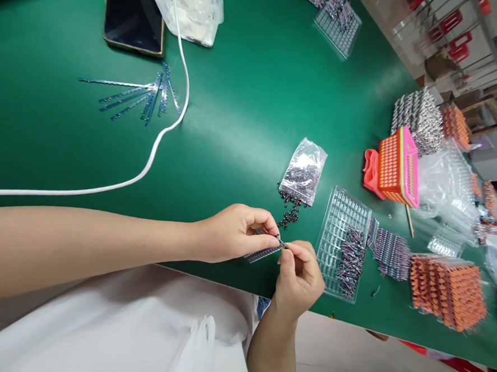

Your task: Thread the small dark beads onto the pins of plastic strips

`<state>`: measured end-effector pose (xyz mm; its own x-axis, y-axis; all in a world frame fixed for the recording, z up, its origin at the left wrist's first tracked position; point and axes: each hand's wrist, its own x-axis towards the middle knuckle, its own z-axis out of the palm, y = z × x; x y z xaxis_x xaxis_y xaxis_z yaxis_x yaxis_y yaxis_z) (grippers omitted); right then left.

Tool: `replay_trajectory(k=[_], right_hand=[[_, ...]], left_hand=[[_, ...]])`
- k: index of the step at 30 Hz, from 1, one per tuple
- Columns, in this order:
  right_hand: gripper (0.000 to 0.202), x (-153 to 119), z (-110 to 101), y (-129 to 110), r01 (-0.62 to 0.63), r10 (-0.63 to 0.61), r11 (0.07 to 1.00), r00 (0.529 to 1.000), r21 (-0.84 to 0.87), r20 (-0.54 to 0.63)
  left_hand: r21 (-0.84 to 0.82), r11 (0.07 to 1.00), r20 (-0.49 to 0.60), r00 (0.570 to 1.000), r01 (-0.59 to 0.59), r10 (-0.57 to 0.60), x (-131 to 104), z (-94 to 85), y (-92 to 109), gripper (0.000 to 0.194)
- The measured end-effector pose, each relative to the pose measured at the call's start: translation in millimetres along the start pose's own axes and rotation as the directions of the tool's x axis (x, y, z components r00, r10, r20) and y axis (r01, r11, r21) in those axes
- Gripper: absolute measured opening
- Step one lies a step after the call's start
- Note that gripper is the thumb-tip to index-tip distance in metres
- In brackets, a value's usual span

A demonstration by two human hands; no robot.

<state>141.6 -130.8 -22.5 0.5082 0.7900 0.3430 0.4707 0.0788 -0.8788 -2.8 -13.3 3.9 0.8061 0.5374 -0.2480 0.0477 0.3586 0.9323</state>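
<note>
My left hand (232,233) is closed, with thumb and fingers gripping a narrow dark ribbed strip (263,255) near the table's front edge. At the strip's right end my right hand (300,279) makes a pinch. Whatever lies between its fingertips is too small to make out. Just beyond the hands, small dark beads (289,216) are spilled from a clear plastic bag (304,171). To the right of my right hand lies a clear compartment tray (333,236), with a heap of thin dark, pinkish-tipped pieces (351,262) on it.
A white cable (149,160) crosses the green table (236,106). Further left are blue strips (150,97), a phone (135,16) and a plastic container (200,14). Rightward stand an orange basket (389,167), stacked orange pieces (448,291) and bundled dark pieces (391,253).
</note>
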Motion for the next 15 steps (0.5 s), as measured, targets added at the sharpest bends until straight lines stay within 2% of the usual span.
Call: replay_trajectory(k=[9, 15], right_hand=[[0.003, 2, -6, 1, -0.144, 0.128, 0.976, 0.986, 0.162, 0.105], [0.006, 6, -11, 1, -0.296, 0.230, 0.918, 0.940, 0.266, 0.252]], left_hand=[[0.047, 0.998, 0.024, 0.999, 0.045, -0.046, 0, -1.2, 2, 0.020], [0.050, 0.996, 0.013, 0.997, 0.070, -0.070, 0, -0.9, 1, 0.022]])
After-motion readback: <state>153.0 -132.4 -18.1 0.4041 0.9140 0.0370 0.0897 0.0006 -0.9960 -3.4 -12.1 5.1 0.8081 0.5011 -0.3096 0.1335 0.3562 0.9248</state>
